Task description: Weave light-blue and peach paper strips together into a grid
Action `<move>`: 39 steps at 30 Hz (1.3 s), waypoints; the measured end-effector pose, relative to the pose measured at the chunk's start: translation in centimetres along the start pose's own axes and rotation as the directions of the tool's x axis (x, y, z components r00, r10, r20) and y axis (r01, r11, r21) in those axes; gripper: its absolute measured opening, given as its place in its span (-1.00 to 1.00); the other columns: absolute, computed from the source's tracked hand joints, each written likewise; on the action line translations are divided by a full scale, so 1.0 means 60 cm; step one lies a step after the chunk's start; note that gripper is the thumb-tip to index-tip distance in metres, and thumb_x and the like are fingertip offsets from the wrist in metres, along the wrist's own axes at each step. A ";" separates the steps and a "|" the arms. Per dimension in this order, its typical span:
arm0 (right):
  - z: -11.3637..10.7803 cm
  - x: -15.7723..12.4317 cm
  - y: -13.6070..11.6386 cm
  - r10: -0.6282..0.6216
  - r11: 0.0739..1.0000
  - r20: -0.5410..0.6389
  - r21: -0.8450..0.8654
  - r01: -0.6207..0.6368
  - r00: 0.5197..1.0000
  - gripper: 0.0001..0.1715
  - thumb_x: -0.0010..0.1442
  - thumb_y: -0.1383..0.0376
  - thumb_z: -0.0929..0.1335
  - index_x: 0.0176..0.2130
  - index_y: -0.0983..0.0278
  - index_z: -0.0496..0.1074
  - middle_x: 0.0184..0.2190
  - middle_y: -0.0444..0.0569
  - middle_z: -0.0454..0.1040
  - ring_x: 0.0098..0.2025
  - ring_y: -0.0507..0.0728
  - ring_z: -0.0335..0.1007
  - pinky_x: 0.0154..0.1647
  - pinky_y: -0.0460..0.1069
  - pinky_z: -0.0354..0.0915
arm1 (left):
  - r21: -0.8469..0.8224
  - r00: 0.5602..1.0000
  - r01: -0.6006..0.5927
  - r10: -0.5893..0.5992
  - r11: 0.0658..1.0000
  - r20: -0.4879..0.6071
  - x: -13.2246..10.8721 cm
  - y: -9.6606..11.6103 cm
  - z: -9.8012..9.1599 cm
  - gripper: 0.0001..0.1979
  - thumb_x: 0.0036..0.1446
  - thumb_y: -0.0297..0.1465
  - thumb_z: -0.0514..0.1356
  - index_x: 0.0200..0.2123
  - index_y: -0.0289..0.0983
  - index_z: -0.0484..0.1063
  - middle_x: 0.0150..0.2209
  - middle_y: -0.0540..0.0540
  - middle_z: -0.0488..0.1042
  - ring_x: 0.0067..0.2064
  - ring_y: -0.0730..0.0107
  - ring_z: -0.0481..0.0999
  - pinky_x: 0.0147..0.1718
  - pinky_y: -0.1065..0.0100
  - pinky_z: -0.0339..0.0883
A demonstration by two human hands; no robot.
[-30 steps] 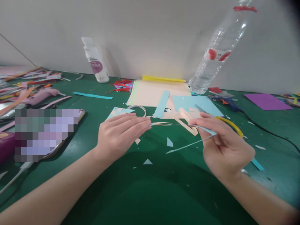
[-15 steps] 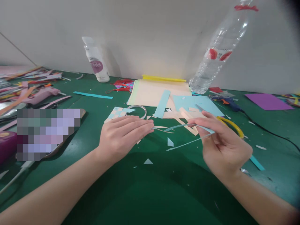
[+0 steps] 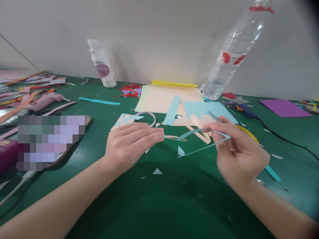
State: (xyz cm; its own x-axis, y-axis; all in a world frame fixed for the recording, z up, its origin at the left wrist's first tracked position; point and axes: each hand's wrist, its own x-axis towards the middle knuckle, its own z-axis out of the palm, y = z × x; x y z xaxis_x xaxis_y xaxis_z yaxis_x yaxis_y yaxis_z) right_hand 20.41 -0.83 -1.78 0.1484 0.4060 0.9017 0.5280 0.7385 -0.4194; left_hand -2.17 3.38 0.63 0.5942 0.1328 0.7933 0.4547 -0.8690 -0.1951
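Above the green table, my left hand [image 3: 133,142] is closed, its fingers pressed together around the ends of thin paper strips. A peach paper strip [image 3: 171,136] sticks out past its fingertips, seen nearly edge-on. My right hand [image 3: 241,156] pinches a light blue paper strip [image 3: 191,131]. That strip arches toward the left hand and has a sharp fold at the right fingers, with a lower leg slanting back down left. Whatever lies inside the left palm is hidden. Just behind the left hand are a blue-and-peach checkered paper piece [image 3: 122,120] and a silvery ring [image 3: 154,117].
Behind the right hand lies a yellow-handled tool [image 3: 248,133], partly covered. Cut paper sheets [image 3: 159,96] lie at the back. A clear bottle [image 3: 228,63] and a white bottle [image 3: 102,66] stand by the wall. A phone [image 3: 54,141] lies left, a blue glue gun [image 3: 245,111] right.
My right hand has shifted slightly right, and the light blue strip bows more, showing more of its flat face. My left hand has hardly moved.
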 end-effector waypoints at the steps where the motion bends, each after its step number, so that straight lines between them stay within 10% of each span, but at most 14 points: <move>1: 0.000 0.000 0.000 -0.005 1.000 0.001 0.003 0.005 1.000 -0.59 0.12 0.55 0.31 -0.14 0.12 0.48 -0.35 -0.19 0.57 -0.27 0.09 0.53 0.11 0.24 0.28 | -0.002 1.000 0.009 -0.009 1.000 0.000 0.000 0.000 0.000 -0.92 0.07 -0.52 0.24 -0.33 -0.26 0.49 -0.35 -0.02 0.62 -0.35 0.37 0.61 -0.27 0.33 0.53; 13: -0.003 0.001 0.009 0.190 0.982 -0.070 0.002 -0.191 0.979 -0.72 0.14 0.46 0.34 -0.18 0.14 0.49 -0.33 -0.14 0.57 -0.29 0.15 0.54 -0.03 0.23 0.40 | 0.009 0.997 0.066 -0.066 0.998 -0.027 -0.005 -0.002 0.003 -0.95 0.07 -0.48 0.26 -0.35 -0.23 0.49 -0.38 0.00 0.62 -0.38 0.39 0.61 -0.30 0.33 0.54; 39: -0.008 -0.004 -0.008 -0.089 0.996 0.133 0.019 0.087 0.987 -0.55 0.08 0.58 0.30 -0.12 0.15 0.46 -0.30 -0.14 0.57 -0.33 0.11 0.50 0.05 0.27 0.30 | 0.124 0.975 0.217 -0.208 0.968 -0.083 -0.007 0.003 0.009 -0.93 0.06 -0.46 0.25 -0.37 -0.18 0.52 -0.45 0.06 0.61 -0.41 0.37 0.61 -0.36 0.36 0.53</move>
State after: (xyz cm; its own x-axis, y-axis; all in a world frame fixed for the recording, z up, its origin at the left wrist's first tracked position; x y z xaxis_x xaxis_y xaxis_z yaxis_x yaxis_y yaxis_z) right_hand 20.55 -1.56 -1.75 -0.0116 0.4066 0.9135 0.5229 0.7812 -0.3411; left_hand -1.94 3.42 -0.06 0.4298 0.2702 0.8615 0.6514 -0.7536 -0.0886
